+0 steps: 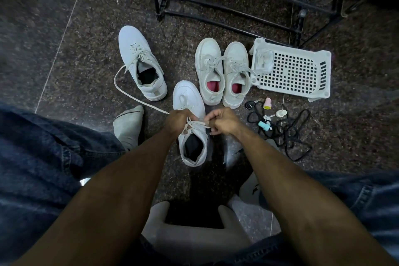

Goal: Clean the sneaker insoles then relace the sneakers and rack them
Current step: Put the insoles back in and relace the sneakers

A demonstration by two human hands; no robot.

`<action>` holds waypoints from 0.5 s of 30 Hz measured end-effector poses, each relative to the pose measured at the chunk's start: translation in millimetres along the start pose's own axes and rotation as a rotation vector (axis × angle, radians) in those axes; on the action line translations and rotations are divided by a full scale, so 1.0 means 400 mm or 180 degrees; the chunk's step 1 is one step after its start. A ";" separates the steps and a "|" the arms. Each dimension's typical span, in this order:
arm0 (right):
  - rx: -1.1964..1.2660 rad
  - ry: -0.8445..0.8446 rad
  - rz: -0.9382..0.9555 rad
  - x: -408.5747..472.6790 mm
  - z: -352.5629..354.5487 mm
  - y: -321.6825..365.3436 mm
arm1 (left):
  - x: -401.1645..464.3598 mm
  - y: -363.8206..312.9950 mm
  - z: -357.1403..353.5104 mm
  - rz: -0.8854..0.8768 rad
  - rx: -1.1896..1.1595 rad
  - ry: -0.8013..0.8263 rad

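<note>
A grey stool (194, 233) sits nearest; beyond it, the left hand (178, 121) and right hand (223, 122) each pinch the white lace (197, 124) with curled fingers over the sneaker (191, 123).

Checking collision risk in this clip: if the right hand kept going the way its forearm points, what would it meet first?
Probably the left hand: the right hand points up-left across the near sneaker, both pinching its lace. Depth is unclear.
</note>
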State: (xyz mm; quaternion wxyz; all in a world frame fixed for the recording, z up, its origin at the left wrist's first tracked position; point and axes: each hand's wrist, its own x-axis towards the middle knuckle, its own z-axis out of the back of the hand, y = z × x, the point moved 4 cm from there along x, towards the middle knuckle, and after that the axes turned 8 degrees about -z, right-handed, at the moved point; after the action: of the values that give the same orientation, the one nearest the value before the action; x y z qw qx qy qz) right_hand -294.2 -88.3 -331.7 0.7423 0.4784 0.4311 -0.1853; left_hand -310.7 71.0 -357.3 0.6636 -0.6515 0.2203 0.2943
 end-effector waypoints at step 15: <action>-0.0656 0.0595 -0.0173 -0.042 -0.074 -0.006 | 0.002 -0.004 -0.005 -0.0257 -0.0094 -0.0177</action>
State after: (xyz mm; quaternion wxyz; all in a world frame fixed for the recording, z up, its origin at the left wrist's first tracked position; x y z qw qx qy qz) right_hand -318.9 -65.8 -324.3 0.7388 0.4029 0.5278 -0.1147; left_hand -308.8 69.3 -356.7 0.6711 -0.6612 0.1710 0.2885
